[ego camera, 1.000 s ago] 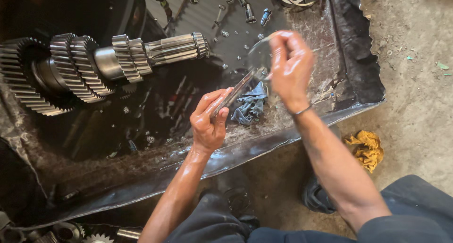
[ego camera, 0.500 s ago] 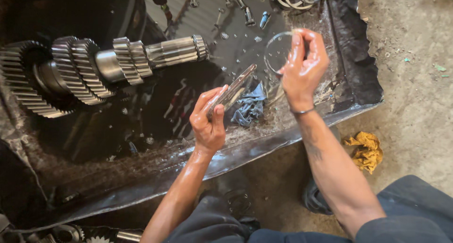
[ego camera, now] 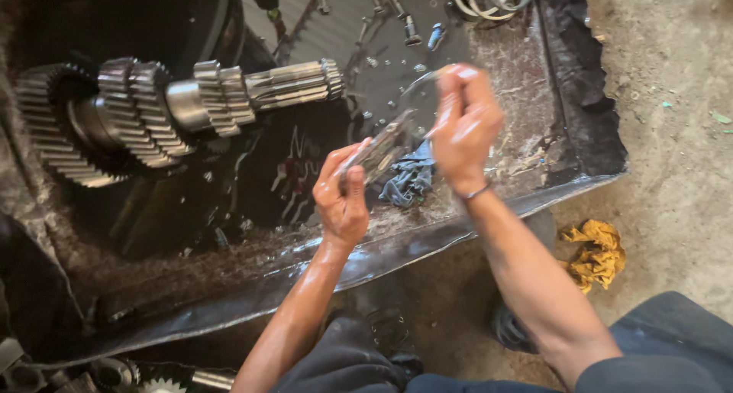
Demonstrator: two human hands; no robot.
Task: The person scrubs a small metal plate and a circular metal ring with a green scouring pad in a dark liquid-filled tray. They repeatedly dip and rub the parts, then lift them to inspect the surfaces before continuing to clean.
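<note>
Here we grip a flat, oily metal part [ego camera: 382, 145] in our left hand [ego camera: 342, 198], while our right hand [ego camera: 464, 129] pinches a thin grey metal ring [ego camera: 418, 95], both above the oily black tray [ego camera: 534, 187] near the toothed steel gear shaft [ego camera: 175, 110].

Daylight is soft and even, brightest on the pale dusty concrete floor [ego camera: 672, 133] at the right, while the upper left corner sinks into near black. The oily black liquid in the shallow dark metal tray [ego camera: 580, 118] mirrors the light in a grey sheen. Sharp highlights sit on the teeth of the long steel gear shaft [ego camera: 175, 110]. The wet left hand [ego camera: 343, 198] and right hand [ego camera: 466, 129] glisten, and both are smeared by motion blur. Fine detail is soft throughout.
</note>
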